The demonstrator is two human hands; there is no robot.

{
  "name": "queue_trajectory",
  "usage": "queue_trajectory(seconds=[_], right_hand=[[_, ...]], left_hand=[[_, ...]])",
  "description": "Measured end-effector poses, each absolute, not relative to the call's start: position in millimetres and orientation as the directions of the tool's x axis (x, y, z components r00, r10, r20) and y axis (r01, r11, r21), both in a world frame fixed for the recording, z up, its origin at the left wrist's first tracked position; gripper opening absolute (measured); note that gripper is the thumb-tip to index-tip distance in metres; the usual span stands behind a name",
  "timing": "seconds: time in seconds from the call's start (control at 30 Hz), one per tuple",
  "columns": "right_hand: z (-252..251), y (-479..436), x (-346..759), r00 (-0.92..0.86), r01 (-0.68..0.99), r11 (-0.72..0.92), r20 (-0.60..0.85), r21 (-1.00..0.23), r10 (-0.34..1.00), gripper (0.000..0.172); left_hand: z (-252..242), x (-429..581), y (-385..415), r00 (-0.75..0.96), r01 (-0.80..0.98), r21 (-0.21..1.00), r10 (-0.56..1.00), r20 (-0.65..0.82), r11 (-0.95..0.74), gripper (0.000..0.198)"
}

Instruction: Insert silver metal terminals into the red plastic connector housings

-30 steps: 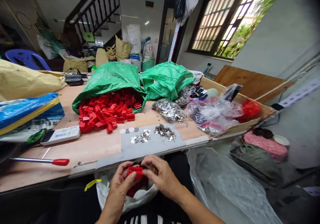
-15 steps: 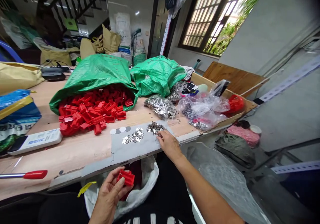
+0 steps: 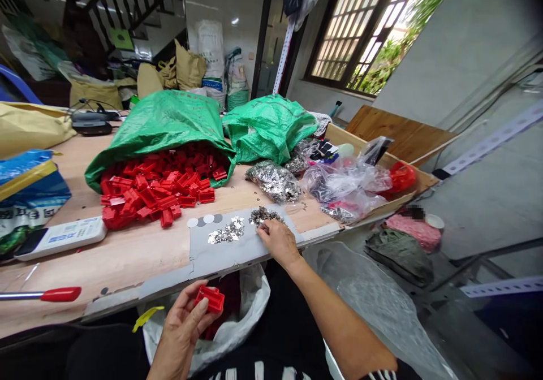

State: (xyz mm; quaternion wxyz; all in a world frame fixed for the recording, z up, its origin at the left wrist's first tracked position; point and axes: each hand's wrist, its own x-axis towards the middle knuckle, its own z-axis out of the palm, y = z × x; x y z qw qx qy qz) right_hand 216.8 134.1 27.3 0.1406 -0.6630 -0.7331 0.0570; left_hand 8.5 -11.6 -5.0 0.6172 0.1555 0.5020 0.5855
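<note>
My left hand [image 3: 185, 322] grips a red plastic housing [image 3: 211, 299], hollow side up, above the open white sack [image 3: 254, 306] below the table edge. My right hand [image 3: 278, 241] rests at the front of the grey sheet [image 3: 220, 255], fingers pinched together beside a pile of small dark metal parts [image 3: 263, 215]. Whatever lies between those fingertips is too small to make out. Left of that pile, flat shiny metal pieces [image 3: 228, 231] are spread on the same sheet.
A green woven bag [image 3: 169, 117] spills many red housings [image 3: 148, 193] onto the table. Behind the sheet lies a clear bag of metal parts [image 3: 274, 181]. A cardboard tray [image 3: 403, 196] with plastic bags stands right. A red-handled tool [image 3: 59, 294] and white device [image 3: 63, 238] lie left.
My right hand has moved slightly left along the front of the dark metal pile. My left hand, still holding the red housing, has shifted a little left.
</note>
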Motion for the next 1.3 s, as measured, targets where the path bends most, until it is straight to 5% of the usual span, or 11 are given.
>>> queue_trajectory(seconds=[0.27, 0.8, 0.93, 1.3], right_hand=[[34.7, 127.7, 232.9, -0.174, 0.857, 0.184, 0.065, -0.481, 0.983, 0.021], [25.8, 116.7, 219.6, -0.171, 0.865, 0.202, 0.108, -0.459, 0.979, 0.007], [23.0, 116.4, 219.4, -0.176, 0.847, 0.23, 0.155, -0.479, 0.972, 0.004], [53.2, 80.1, 205.0, -0.343, 0.462, 0.322, 0.168, -0.826, 0.924, 0.009]], left_hand=[[0.2, 9.6, -14.1, -0.196, -0.575, 0.774, 0.874, -0.445, 0.265, 0.054], [-3.2, 9.2, -13.8, -0.182, -0.572, 0.776, 0.882, -0.435, 0.265, 0.052], [-4.5, 6.2, -7.4, -0.149, -0.538, 0.81, 0.92, -0.363, 0.233, 0.049], [11.3, 11.5, 12.7, -0.235, -0.166, 0.985, 0.972, 0.012, -0.052, 0.036]])
